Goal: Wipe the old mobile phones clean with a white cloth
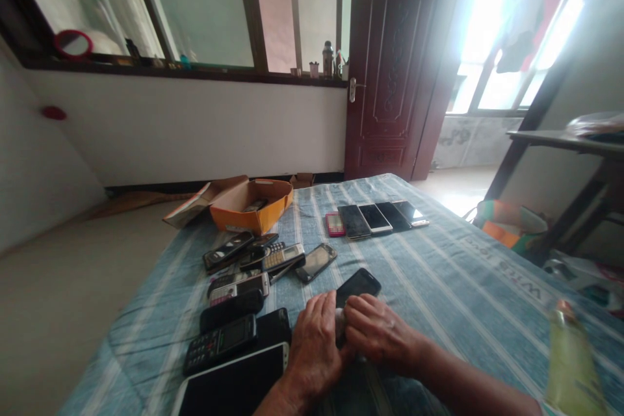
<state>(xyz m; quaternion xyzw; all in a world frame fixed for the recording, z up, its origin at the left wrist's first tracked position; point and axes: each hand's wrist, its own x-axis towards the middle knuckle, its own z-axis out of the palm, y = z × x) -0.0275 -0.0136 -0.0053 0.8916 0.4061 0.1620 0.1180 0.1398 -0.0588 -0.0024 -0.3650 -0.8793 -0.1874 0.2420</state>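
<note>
My left hand (314, 339) and my right hand (377, 333) are close together near the bed's front, both with curled fingers. Between them shows a small whitish piece (340, 318), mostly hidden by the fingers, so I cannot make out what it is. Just beyond my knuckles a dark smartphone (361, 283) lies on the striped sheet. Left of my left hand are a large white-framed tablet or phone (236, 385) and a black keypad handset (219, 343). A grey-framed phone (316, 262) lies further off.
Several old phones (283, 257) are heaped at the left. Behind them stands an open orange box (253, 211). A row of phones (374, 218) and a pink item (335, 224) lie at the far side. A bottle of yellowish liquid (570, 361) is at the right.
</note>
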